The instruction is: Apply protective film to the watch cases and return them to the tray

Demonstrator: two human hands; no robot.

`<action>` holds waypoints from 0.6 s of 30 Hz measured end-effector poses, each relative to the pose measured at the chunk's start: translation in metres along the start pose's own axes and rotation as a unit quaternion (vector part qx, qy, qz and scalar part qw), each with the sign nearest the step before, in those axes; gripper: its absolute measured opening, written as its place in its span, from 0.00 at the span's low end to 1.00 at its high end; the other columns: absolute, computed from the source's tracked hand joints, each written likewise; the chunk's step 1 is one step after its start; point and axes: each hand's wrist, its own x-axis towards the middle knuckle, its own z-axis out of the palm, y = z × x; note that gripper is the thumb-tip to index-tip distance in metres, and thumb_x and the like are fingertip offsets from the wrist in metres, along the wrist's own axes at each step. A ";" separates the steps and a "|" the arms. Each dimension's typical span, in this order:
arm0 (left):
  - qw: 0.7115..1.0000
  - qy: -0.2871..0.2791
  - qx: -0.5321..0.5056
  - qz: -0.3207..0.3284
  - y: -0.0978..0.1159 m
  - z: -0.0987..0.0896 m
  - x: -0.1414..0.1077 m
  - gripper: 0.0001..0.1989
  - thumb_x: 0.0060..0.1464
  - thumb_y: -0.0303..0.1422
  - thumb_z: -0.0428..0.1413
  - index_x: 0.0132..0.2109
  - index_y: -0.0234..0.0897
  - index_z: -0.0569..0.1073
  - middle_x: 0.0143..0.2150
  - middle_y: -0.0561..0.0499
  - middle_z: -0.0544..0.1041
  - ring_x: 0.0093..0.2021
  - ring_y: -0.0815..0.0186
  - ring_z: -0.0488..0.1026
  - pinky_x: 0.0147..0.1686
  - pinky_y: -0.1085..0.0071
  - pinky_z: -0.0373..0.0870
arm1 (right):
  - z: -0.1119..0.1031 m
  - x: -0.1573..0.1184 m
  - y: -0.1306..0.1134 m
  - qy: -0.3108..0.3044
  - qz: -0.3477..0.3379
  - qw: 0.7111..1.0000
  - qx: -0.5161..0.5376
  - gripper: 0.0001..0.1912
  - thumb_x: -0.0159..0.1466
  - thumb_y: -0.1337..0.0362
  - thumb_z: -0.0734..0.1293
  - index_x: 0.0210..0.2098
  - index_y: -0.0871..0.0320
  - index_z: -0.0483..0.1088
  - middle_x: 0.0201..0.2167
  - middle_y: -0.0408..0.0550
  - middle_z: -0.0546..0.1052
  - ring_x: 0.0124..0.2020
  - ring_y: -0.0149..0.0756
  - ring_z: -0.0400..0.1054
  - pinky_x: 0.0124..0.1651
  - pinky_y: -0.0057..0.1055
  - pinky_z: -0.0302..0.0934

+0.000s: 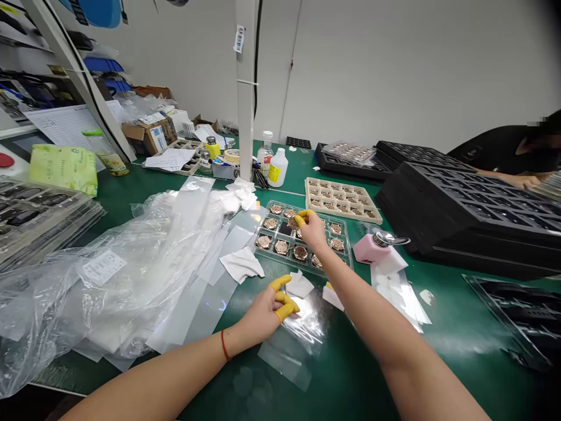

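My right hand [312, 231], with yellow finger cots, reaches over a clear compartment tray [349, 241] of round rose-gold watch cases. Its thumb and fingertips pinch a watch case [293, 223] beside a dark, vacant compartment of that tray. Nearer to me, my left hand [263, 313] hovers low over or rests on clear plastic film [287, 362]; I cannot tell which. Its cot-covered fingers are apart and hold nothing I can see. Close to its index fingertip lies a folded white wipe [300, 285]. Another white wipe [242, 264] lies to its upper left.
A pink pump bottle [372, 250] stands right of the tray, and a beige tray of watch parts [342, 196] lies behind it. Black stacked trays [456, 234] rise at right, near another person's arm. Plastic bags [144, 275] cover the left side. A white post [245, 88] stands at the back.
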 end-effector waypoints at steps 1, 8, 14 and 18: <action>1.000 -0.007 0.002 0.004 -0.001 -0.001 -0.001 0.33 0.52 0.35 0.57 0.61 0.34 0.53 0.36 0.48 0.74 0.39 0.62 0.75 0.46 0.59 0.68 | 0.007 0.010 0.003 -0.006 0.000 1.000 -0.021 0.13 0.63 0.63 0.55 0.42 0.61 0.67 0.37 0.53 0.74 0.36 0.38 0.67 0.38 0.33 0.59; 1.000 -0.010 0.007 -0.004 -0.007 -0.006 0.001 0.29 0.53 0.34 0.55 0.60 0.34 0.56 0.38 0.46 0.74 0.38 0.61 0.76 0.42 0.63 0.70 | 0.039 0.023 -0.002 -0.058 -0.075 0.982 -0.164 0.11 0.61 0.68 0.59 0.35 0.62 0.73 0.36 0.59 0.74 0.45 0.46 0.62 0.45 0.38 0.52; 1.000 -0.024 -0.005 0.005 -0.016 -0.005 0.005 0.26 0.53 0.32 0.55 0.58 0.36 0.59 0.35 0.49 0.74 0.38 0.63 0.76 0.42 0.65 0.70 | 0.055 0.046 -0.028 -0.163 -0.149 0.956 -0.194 0.08 0.55 0.68 0.66 0.35 0.56 0.74 0.31 0.51 0.75 0.41 0.43 0.63 0.41 0.34 0.54; 1.000 -0.005 0.017 -0.004 -0.012 -0.008 0.004 0.25 0.53 0.32 0.54 0.57 0.35 0.60 0.36 0.48 0.74 0.37 0.63 0.76 0.41 0.64 0.71 | 0.054 0.051 -0.040 -0.173 -0.146 0.955 -0.193 0.07 0.49 0.74 0.68 0.28 0.59 0.73 0.29 0.53 0.74 0.41 0.45 0.63 0.39 0.34 0.54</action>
